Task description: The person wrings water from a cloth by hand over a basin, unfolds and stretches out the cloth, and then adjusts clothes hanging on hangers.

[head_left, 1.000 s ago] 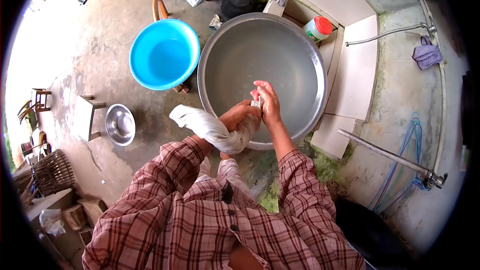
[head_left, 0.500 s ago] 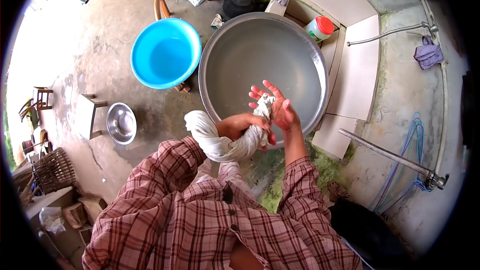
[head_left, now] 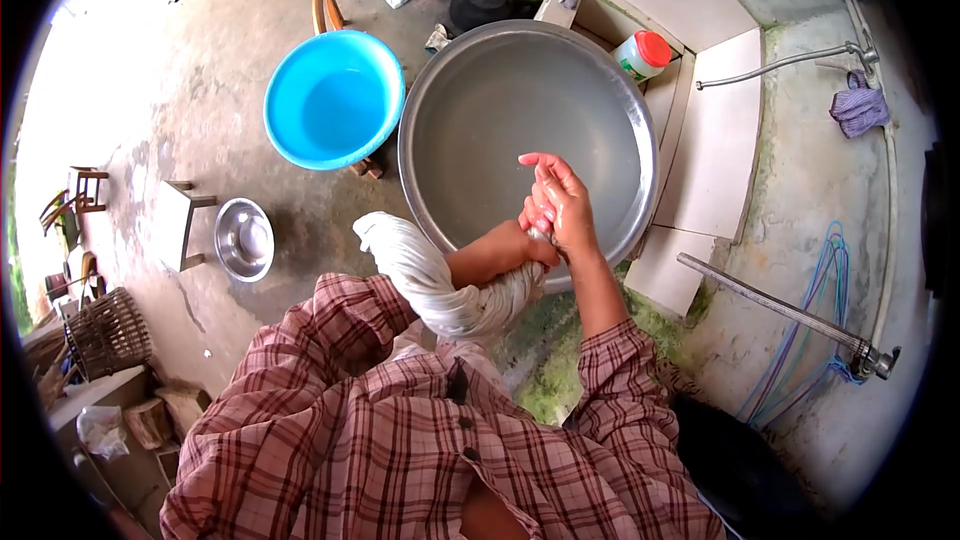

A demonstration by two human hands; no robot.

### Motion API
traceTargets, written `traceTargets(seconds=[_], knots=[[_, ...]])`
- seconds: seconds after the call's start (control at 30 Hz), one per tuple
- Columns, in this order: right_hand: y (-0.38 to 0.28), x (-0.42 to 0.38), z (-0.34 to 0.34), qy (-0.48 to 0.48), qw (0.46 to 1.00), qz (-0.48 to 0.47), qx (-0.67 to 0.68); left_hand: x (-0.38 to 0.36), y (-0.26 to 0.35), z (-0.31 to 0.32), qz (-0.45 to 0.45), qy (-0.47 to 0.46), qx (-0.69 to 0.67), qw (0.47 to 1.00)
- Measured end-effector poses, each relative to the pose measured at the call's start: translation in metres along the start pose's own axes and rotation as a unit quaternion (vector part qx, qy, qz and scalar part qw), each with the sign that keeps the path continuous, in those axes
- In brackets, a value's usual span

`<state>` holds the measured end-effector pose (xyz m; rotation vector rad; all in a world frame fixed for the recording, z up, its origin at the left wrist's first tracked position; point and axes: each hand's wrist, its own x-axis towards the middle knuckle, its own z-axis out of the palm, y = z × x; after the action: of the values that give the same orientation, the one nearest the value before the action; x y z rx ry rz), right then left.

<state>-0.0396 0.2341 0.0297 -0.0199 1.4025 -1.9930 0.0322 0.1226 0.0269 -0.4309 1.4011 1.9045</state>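
Note:
A twisted length of white cloth point(head_left: 415, 265) hangs in a loop over my left forearm, by the near rim of a large metal basin point(head_left: 406, 152). My left hand point(head_left: 503, 252) is wrapped round the twist close to its end. Just beyond it, my right hand point(head_left: 558, 202) closes on the cloth's tip, fingers curled and wet; most of that tip is hidden inside the hand. Cloudy grey water point(head_left: 515, 120) lies in the basin below both hands.
A blue basin point(head_left: 335, 100) stands on a wooden support left of the metal one. Further left are a small steel bowl point(head_left: 244, 240) and a stool point(head_left: 178, 225). A red-lidded jar point(head_left: 643, 55) sits on the right ledge; a metal pipe point(head_left: 780, 310) juts from the wall.
My right hand, spread open before, has closed round the cloth's end. My left hand keeps its grip, and the cloth loop has shifted slightly left and up.

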Motion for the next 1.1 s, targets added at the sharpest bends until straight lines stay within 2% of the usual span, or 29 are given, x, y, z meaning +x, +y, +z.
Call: traceTargets(seconds=[0.07, 0.17, 0.3, 0.33, 0.37, 0.43, 0.47, 0.5, 0.53, 0.57, 0.6, 0.63, 0.67, 0.7, 0.77, 0.87, 1.0, 1.1], knots=[[0.008, 0.004, 0.006, 0.062, 0.998, 0.004, -0.033, 0.017, -0.016, -0.005, 0.003, 0.047, 0.020, 0.999], [0.036, 0.013, 0.001, 0.102, 0.991, -0.043, -0.080, 0.028, -0.032, -0.011, 0.039, 0.124, 0.101, 0.986], [0.098, 0.030, -0.031, 0.126, 0.973, -0.079, -0.174, 0.053, -0.064, -0.024, 0.029, 0.153, 0.199, 0.967], [0.096, 0.028, -0.031, 0.117, 0.928, -0.088, -0.342, 0.055, -0.066, -0.028, 0.024, 0.160, 0.222, 0.962], [0.099, 0.030, -0.025, 0.122, 0.882, -0.155, -0.428, 0.055, -0.070, -0.031, 0.020, 0.159, 0.231, 0.960], [0.100, 0.028, -0.014, 0.128, 0.753, -0.284, -0.579, 0.058, -0.077, -0.035, 0.019, 0.157, 0.245, 0.957], [0.089, 0.023, -0.002, 0.072, 0.786, -0.221, -0.573, 0.058, -0.080, -0.036, 0.020, 0.158, 0.249, 0.955], [0.078, 0.018, 0.010, 0.001, 0.882, -0.092, -0.462, 0.058, -0.084, -0.038, 0.023, 0.158, 0.249, 0.955], [0.067, 0.012, 0.022, -0.069, 0.940, 0.041, -0.331, 0.056, -0.086, -0.042, 0.027, 0.162, 0.249, 0.954], [0.058, 0.006, 0.034, -0.136, 0.958, 0.171, -0.186, 0.057, -0.087, -0.045, 0.031, 0.164, 0.243, 0.956], [0.050, -0.001, 0.049, -0.132, 0.930, 0.098, -0.328, 0.055, -0.089, -0.049, 0.036, 0.166, 0.232, 0.958], [0.044, -0.010, 0.064, -0.124, 0.877, 0.023, -0.463, 0.052, -0.091, -0.053, 0.043, 0.167, 0.218, 0.961], [0.043, -0.016, 0.073, -0.111, 0.802, -0.052, -0.585, 0.052, -0.092, -0.058, 0.049, 0.164, 0.195, 0.966], [0.049, -0.016, 0.073, -0.087, 0.833, -0.017, -0.546, 0.051, -0.091, -0.063, 0.055, 0.158, 0.170, 0.971], [0.047, -0.017, 0.067, -0.097, 0.888, 0.038, -0.447, 0.046, -0.090, -0.075, 0.063, 0.141, 0.093, 0.984], [0.036, -0.030, 0.053, -0.116, 0.960, -0.018, -0.256, 0.033, -0.085, -0.092, 0.063, 0.105, -0.058, 0.991], [0.009, -0.038, 0.051, -0.148, 0.938, -0.097, -0.299, 0.016, -0.083, -0.099, 0.051, 0.029, -0.298, 0.953], [-0.029, -0.048, 0.077, -0.166, 0.920, -0.122, -0.334, 0.002, -0.087, -0.082, 0.044, -0.048, -0.479, 0.876]])
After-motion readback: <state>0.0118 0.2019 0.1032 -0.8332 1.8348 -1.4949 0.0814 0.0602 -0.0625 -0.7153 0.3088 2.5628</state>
